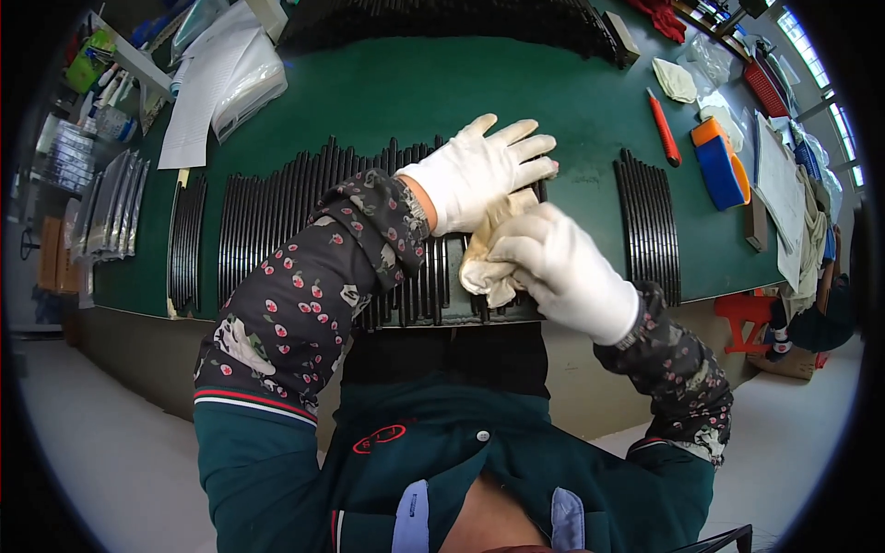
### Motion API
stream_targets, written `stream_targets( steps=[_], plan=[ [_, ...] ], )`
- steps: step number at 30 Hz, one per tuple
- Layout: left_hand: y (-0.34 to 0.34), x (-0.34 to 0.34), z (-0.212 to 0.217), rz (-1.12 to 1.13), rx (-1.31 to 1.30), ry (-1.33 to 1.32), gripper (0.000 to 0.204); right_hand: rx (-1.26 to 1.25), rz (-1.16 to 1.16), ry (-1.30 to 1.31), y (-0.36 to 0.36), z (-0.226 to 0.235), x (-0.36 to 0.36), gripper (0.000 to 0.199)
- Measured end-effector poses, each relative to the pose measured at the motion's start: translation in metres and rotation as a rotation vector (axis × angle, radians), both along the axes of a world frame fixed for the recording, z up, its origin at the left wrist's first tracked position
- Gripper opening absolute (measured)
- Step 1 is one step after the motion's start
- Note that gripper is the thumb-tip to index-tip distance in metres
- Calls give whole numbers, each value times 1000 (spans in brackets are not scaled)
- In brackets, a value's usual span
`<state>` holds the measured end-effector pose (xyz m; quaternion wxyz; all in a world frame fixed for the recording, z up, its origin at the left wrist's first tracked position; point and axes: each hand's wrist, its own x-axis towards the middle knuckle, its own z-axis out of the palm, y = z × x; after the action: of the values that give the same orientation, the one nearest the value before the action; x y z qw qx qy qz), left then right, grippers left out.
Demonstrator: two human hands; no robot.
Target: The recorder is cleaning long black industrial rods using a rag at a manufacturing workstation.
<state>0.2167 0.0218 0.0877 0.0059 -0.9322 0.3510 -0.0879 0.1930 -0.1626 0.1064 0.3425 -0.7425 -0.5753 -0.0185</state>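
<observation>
Many thin black rods (277,217) lie side by side across the green table, their ends uneven. My left hand (472,172), in a white glove, rests flat over the far ends of the rods with its fingers spread. It grips nothing. A crumpled cream cloth (490,263) is bunched in my right hand (570,276), which is also gloved in white. Hand and cloth are over the rods, just nearer to me than my left hand. Both hands hide part of the row beneath them.
Separate groups of black rods lie at the left (187,240) and right (650,226). A dark mass of rods (442,20) fills the far edge. To the right are a red cutter (663,129) and an orange-and-blue tape dispenser (722,166). Papers (198,101) lie far left.
</observation>
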Motion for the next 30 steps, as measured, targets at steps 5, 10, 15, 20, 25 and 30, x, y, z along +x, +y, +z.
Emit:
stream_targets(
  steps=[5, 10, 15, 20, 25, 30],
  plan=[
    [2, -2, -8, 34, -80, 52, 46, -155, 492, 198, -8, 3, -33, 16],
    [2, -1, -6, 16, -42, 17, 43, 47, 36, -35, -8, -15, 7, 29],
    [1, -3, -5, 33, -110, 148, 45, -105, 428, 196, -14, 10, -27, 18],
    [3, -2, -11, 13, -136, 41, 44, 53, -16, -48, -18, -16, 0, 36],
    [2, -1, -3, 40, -124, 139, 42, -249, 431, 183, -39, 12, -40, 26],
    [5, -1, -7, 29, -124, 43, 44, 24, -81, 0, -35, -10, -13, 33]
  ],
)
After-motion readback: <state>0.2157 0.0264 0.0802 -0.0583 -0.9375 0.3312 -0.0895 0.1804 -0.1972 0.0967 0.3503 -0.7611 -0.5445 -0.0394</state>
